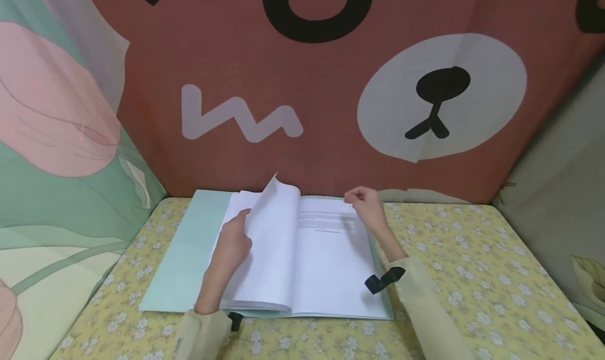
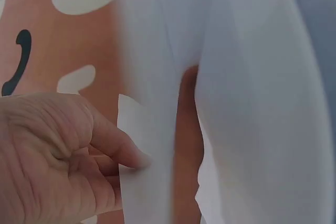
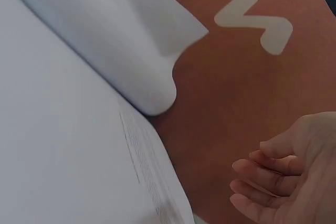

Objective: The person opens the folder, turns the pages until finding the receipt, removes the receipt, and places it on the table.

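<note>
A pale green folder (image 1: 177, 255) lies spread on the table with white sheets inside. My left hand (image 1: 232, 247) pinches the outer edge of a lifted page (image 1: 271, 244), thumb in front, as the left wrist view also shows; the page curves over the left side. On the right lies a page (image 1: 335, 270) with a few lines of print near its top. My right hand (image 1: 367, 206) hovers by that page's top right corner. In the right wrist view, its fingers (image 3: 262, 177) are loosely curled with nothing between them, apart from the paper.
A yellow flowered cloth (image 1: 454, 276) covers the table. Behind it hangs a brown fabric backdrop (image 1: 321, 113) with a cartoon face, close to the folder's top edge. A green and pink curtain (image 1: 61, 97) stands at left, a grey one (image 1: 562, 181) at right.
</note>
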Tool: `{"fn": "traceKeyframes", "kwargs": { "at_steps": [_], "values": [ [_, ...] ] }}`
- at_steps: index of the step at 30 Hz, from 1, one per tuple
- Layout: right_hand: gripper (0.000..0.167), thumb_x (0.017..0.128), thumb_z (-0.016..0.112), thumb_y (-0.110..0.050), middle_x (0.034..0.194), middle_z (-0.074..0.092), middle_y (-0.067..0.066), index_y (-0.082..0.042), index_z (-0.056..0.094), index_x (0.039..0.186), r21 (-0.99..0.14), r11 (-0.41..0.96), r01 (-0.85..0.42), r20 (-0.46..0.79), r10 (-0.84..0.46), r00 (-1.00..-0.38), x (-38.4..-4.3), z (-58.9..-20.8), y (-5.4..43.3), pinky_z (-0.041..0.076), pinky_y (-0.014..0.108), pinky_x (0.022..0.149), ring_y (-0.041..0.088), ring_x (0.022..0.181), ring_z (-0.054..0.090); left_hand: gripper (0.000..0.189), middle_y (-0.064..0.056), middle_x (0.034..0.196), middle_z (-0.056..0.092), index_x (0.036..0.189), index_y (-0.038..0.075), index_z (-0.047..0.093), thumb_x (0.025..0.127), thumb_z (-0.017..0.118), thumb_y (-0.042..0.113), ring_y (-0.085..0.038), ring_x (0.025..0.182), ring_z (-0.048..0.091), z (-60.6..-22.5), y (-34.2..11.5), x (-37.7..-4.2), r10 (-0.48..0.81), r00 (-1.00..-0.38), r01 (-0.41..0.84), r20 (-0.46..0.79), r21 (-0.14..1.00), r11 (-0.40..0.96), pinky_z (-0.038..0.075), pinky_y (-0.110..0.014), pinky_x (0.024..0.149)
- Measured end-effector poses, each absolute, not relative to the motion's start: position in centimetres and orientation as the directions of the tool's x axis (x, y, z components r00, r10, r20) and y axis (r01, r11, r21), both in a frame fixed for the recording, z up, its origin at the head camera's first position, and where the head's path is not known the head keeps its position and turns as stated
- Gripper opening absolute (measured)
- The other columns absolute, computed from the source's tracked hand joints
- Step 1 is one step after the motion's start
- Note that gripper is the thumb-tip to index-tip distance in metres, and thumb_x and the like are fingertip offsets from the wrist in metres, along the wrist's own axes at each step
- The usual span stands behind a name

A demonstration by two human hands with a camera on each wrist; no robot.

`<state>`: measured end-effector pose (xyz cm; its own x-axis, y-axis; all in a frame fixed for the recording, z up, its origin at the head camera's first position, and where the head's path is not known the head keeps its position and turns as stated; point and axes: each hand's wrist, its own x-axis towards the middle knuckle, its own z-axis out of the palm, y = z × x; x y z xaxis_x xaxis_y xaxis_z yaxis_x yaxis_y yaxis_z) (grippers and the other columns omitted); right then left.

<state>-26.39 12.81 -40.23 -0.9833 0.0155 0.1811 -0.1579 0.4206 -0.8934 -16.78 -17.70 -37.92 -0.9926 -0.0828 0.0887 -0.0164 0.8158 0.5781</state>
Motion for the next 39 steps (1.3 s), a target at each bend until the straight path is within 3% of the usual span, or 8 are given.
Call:
{"fn": "traceKeyframes", "kwargs": {
  "at_steps": [9, 14, 22, 28, 33, 39],
  "values": [
    [0.022, 0.102, 0.062, -0.008, 0.109, 0.071, 0.026, 0.010, 0.069, 0.114, -0.773, 0.616, -0.154, 0.223, 0.036, -0.974, -26.3, -42.0, 15.0, 0.055, 0.051, 0.089, 0.040, 0.105, 0.067, 0.058, -0.036, 0.140, 0.054, 0.149, -0.011, 0.041, 0.092, 0.052, -0.015, -0.048, 0.132, 0.053, -38.9, -19.3, -17.1, -0.139, -0.990, -0.103, 0.024, 0.547, 0.831, 0.047, -0.057, 0.106],
    [0.030, 0.102, 0.063, -0.009, 0.116, 0.068, 0.030, 0.013, 0.064, 0.121, -0.770, 0.621, -0.145, 0.218, 0.042, -0.975, -26.3, -42.8, 15.7, 0.054, 0.053, 0.095, 0.044, 0.112, 0.065, 0.058, -0.038, 0.140, 0.053, 0.150, -0.012, 0.038, 0.095, 0.053, -0.013, -0.049, 0.132, 0.053, -39.4, -19.5, -17.3, -0.153, -0.988, -0.147, -0.031, 0.506, 0.850, 0.048, -0.057, 0.105],
    [0.031, 0.103, 0.062, -0.012, 0.118, 0.067, 0.030, 0.012, 0.064, 0.122, -0.764, 0.625, -0.160, 0.205, -0.001, -0.979, -26.5, -43.0, 15.8, 0.052, 0.055, 0.096, 0.044, 0.114, 0.063, 0.061, -0.039, 0.134, 0.054, 0.151, -0.014, 0.034, 0.095, 0.056, -0.012, -0.051, 0.127, 0.055, -40.0, -20.2, -17.6, -0.156, -0.981, -0.189, -0.113, 0.413, 0.891, 0.049, -0.057, 0.104],
    [0.030, 0.103, 0.062, -0.011, 0.117, 0.068, 0.029, 0.013, 0.063, 0.122, -0.753, 0.639, -0.156, 0.193, -0.011, -0.981, -26.7, -42.9, 15.4, 0.052, 0.054, 0.096, 0.043, 0.112, 0.064, 0.062, -0.041, 0.137, 0.046, 0.155, -0.013, 0.026, 0.099, 0.054, -0.007, -0.051, 0.126, 0.055, -41.1, -20.7, -18.0, -0.181, -0.963, -0.241, -0.199, 0.342, 0.908, 0.049, -0.057, 0.104],
    [0.031, 0.102, 0.063, -0.009, 0.117, 0.068, 0.030, 0.014, 0.063, 0.123, -0.746, 0.644, -0.168, 0.194, -0.031, -0.981, -26.8, -43.2, 15.5, 0.053, 0.053, 0.096, 0.043, 0.112, 0.064, 0.058, -0.043, 0.138, 0.037, 0.154, -0.011, 0.031, 0.101, 0.053, -0.005, -0.053, 0.120, 0.053, -42.0, -20.9, -18.0, -0.135, -0.977, -0.176, -0.164, 0.270, 0.947, 0.055, -0.056, 0.091],
    [0.033, 0.101, 0.063, -0.006, 0.122, 0.066, 0.032, 0.014, 0.061, 0.127, -0.719, 0.671, -0.180, 0.179, -0.071, -0.981, -27.0, -43.5, 15.9, 0.051, 0.055, 0.099, 0.045, 0.116, 0.062, 0.055, -0.034, 0.160, 0.028, 0.153, -0.006, 0.041, 0.101, 0.057, -0.005, -0.052, 0.143, 0.037, -42.5, -20.2, -18.0, 0.007, -0.996, -0.010, -0.094, 0.179, 0.984, 0.045, -0.060, 0.107]
  ]
}}
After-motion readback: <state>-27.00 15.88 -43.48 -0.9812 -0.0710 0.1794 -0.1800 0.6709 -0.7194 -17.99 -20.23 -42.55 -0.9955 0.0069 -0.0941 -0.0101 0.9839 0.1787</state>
